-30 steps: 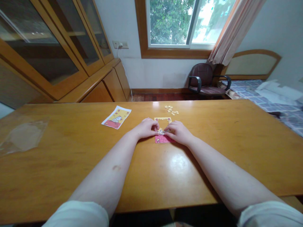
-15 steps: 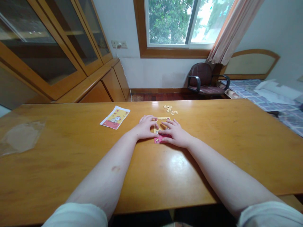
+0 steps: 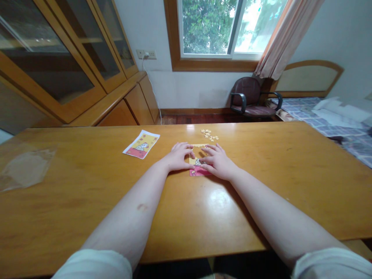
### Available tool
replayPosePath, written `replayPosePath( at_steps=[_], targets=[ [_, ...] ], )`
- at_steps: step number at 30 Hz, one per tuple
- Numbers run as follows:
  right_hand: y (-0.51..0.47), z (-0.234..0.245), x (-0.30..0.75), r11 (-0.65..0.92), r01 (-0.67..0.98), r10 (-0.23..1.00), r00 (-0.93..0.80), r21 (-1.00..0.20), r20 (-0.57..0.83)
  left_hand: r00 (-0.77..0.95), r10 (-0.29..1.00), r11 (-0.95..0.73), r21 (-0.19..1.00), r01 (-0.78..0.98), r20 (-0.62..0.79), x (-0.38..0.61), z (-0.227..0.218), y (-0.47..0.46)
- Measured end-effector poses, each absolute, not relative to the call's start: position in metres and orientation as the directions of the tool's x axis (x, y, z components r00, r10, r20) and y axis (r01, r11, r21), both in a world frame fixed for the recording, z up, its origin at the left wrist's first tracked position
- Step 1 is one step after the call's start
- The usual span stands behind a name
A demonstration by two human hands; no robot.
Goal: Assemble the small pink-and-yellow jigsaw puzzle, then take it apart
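Observation:
A small jigsaw puzzle (image 3: 197,166), yellow above and pink-red below, lies on the wooden table (image 3: 87,186) in front of me. My left hand (image 3: 178,156) rests on its left edge with the fingers stretched flat. On the puzzle's right side lies my right hand (image 3: 218,162), fingers spread and pressing on the pieces. Neither hand holds anything. Several loose yellow puzzle pieces (image 3: 209,134) sit a little beyond the hands.
A picture card (image 3: 141,144) with the same yellow and red design lies to the left of the puzzle. A clear plastic bag (image 3: 24,167) rests at the table's far left. Behind the table stand a dark armchair (image 3: 252,99), wooden cabinets and a bed.
One second ago both hands pinched pieces together over the puzzle's middle. They have since opened and now lie flat on it, the right hand slightly further right than half a second ago.

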State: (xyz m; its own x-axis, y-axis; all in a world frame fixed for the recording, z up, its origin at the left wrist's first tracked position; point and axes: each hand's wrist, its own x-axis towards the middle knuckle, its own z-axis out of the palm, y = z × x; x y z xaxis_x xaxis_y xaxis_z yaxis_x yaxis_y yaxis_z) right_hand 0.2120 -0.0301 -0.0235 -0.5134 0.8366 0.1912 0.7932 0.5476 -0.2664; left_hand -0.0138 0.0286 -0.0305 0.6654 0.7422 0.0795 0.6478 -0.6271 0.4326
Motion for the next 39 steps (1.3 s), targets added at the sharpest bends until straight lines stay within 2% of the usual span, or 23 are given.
replayPosePath(
  at_steps=[14, 31, 36, 39],
  targets=[
    [-0.0296, -0.0229, 0.2135, 0.519, 0.819, 0.853, -0.48, -0.245, 0.205, 0.662, 0.746, -0.618, 0.446, 0.648, 0.071, -0.0137, -0.0295, 0.0282],
    [-0.0287, -0.0271, 0.2132, 0.517, 0.804, 0.855, -0.498, -0.292, 0.143, 0.67, 0.738, -0.631, 0.437, 0.641, 0.082, -0.0145, -0.0331, 0.0299],
    [-0.0266, -0.0291, 0.2143, 0.527, 0.78, 0.849, -0.504, -0.338, 0.161, 0.645, 0.728, -0.66, 0.491, 0.569, 0.231, -0.0154, -0.0301, 0.0333],
    [-0.0244, -0.0316, 0.2156, 0.537, 0.758, 0.843, -0.497, -0.372, 0.205, 0.503, 0.82, -0.569, 0.479, 0.668, 0.273, -0.017, -0.0272, 0.0363]
  ],
)
